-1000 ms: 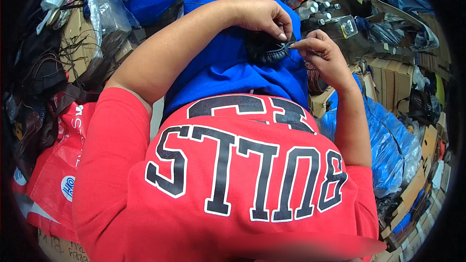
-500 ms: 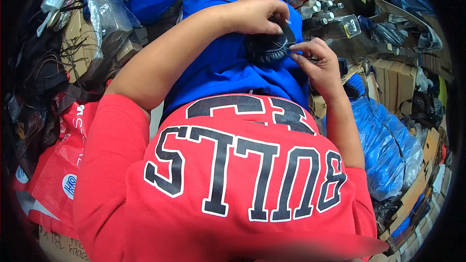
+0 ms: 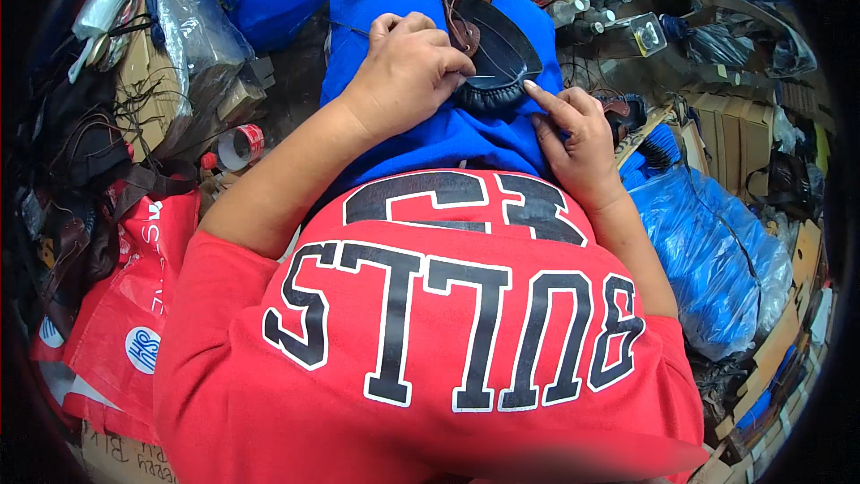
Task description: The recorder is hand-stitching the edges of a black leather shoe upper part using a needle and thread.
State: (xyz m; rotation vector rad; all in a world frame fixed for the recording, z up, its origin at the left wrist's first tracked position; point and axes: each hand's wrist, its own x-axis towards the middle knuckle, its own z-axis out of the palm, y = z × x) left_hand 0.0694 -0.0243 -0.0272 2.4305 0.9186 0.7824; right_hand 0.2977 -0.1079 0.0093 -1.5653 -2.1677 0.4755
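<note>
A dark leather shoe upper [image 3: 502,49] with a brown strap lies on a blue cloth [image 3: 430,139] over my lap. My left hand [image 3: 408,72] rests on its near edge, fingers curled, pinching a thin needle that points right along the gathered seam. My right hand [image 3: 573,130] sits to the right of the piece, index finger stretched out and touching its lower right edge, the other fingers folded. My red shirt with black lettering fills the lower half of the view.
A roll of tape [image 3: 240,145] and cardboard lie at the left, above a red plastic bag [image 3: 125,305]. Small bottles [image 3: 582,0] stand at the top right. A blue plastic sack [image 3: 708,251] sits by my right arm. Straps and leather scraps crowd the left edge.
My left hand has slid down onto the near edge of the leather piece. My right hand let go of its pinch at the seam and now points with one finger.
</note>
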